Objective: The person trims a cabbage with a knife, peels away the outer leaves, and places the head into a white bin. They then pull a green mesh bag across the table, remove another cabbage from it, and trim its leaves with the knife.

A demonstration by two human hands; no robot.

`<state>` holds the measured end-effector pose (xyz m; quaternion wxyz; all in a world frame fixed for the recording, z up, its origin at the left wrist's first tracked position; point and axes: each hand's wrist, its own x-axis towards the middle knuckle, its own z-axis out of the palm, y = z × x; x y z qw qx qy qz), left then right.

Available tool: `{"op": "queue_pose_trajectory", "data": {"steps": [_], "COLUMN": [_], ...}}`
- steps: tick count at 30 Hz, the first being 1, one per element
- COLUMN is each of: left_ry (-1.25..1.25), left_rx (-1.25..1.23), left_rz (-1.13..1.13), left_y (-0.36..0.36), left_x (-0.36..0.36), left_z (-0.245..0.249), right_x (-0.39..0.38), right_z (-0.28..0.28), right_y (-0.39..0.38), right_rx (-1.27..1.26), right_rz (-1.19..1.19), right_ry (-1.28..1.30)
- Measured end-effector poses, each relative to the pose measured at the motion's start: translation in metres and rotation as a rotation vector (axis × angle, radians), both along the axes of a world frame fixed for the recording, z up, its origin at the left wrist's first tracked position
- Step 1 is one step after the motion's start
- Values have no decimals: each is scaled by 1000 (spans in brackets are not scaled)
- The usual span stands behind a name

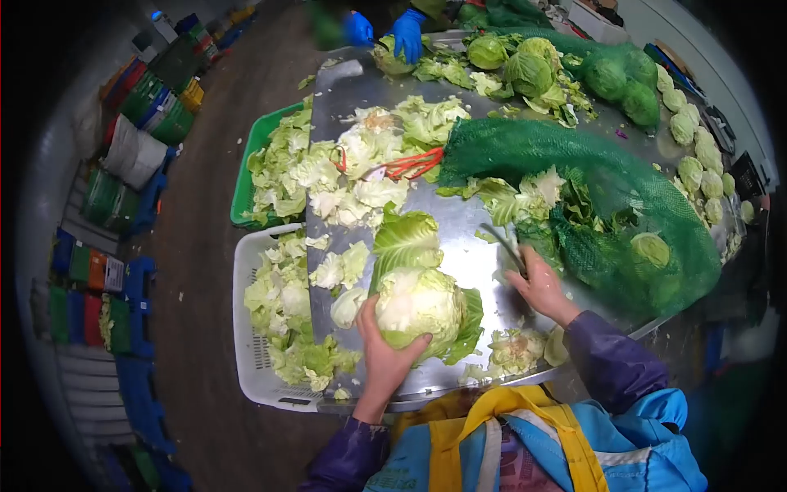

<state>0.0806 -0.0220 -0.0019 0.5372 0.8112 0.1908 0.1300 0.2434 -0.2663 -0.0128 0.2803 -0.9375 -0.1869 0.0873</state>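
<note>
A pale green cabbage [422, 305] with loose outer leaves lies on the metal table [459, 238] near its front edge. My left hand [387, 348] is wrapped round the cabbage's near left side, with the thumb across its front. To the right, my right hand [541, 283] is closed round the handle of a knife [504, 246], whose blade points up and left, apart from the cabbage. Cut leaves [525, 197] lie beyond the knife. A green mesh bag [566, 156] with cabbages inside stretches along the right, its red cord [414, 164] towards the middle.
A white basket [246, 328] and a green crate [242, 189], both with leaves, stand at the table's left edge. Across the table, a co-worker's blue-gloved hands [407, 34] are at another cabbage [392, 59]. Trimmed cabbages [690, 172] line the right edge. Stacked crates [156, 107] stand far left.
</note>
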Motion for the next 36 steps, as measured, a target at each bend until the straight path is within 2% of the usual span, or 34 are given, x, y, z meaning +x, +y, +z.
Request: {"op": "queue_pose_trajectory", "data": {"steps": [2, 3, 4, 6, 10, 12, 14, 16, 20, 21, 28, 30, 31, 32, 33, 35, 36], "left_ry": [-1, -19, -21, -22, -22, 2, 4, 6, -29, -51, -83, -39, -38, 7, 51, 63, 71], "left_rx": [78, 170, 172, 236, 317, 373, 399, 417, 274, 237, 253, 232, 233, 231, 227, 224, 223], "left_rz": [-44, -82, -94, -121, -151, -179, -216, -249, -232, -209, -246, -293, -292, -283, -271, -268, -269], "left_y": [-7, -9, -12, -20, -33, -40, -40, -37, -12, -9, -4, 0, 1, 3, 4, 2, 1], "left_x": [4, 8, 10, 14, 15, 13, 11, 10, 10, 8, 0, -5, -8, -11, -12, -13, -13], "left_z": [8, 13, 15, 19, 23, 27, 29, 28, 20, 18, 17, 19, 20, 22, 23, 25, 25], "right_x": [-14, -20, -25, -44, -49, -29, -17, -20, -41, -43, -27, -12, -7, -9, -13, -24, -30], "right_z": [36, 58, 58, 72, 54, 49, 27, 29, 61, 58, 11, 0, 0, -1, 4, 35, 51], "right_y": [19, 28, 33, 45, 53, 56, 49, 49, 48, 47, 38, 26, 20, 19, 18, 21, 27], "right_rx": [10, 22, 67, 32, 49, -173, -85, 186, 260, 197, 246, 132, 28, 30, 91, 180, 181], "right_rz": [88, 151, 285, 386, 336, 150, 121, 223, 276, 286, 341, 144, 126, 127, 164, 232, 232], "right_ry": [-208, -56, -142, -76, -105, -179, -89, 22, 59, 74, -82, 50, 175, 174, 67, -100, -97]}}
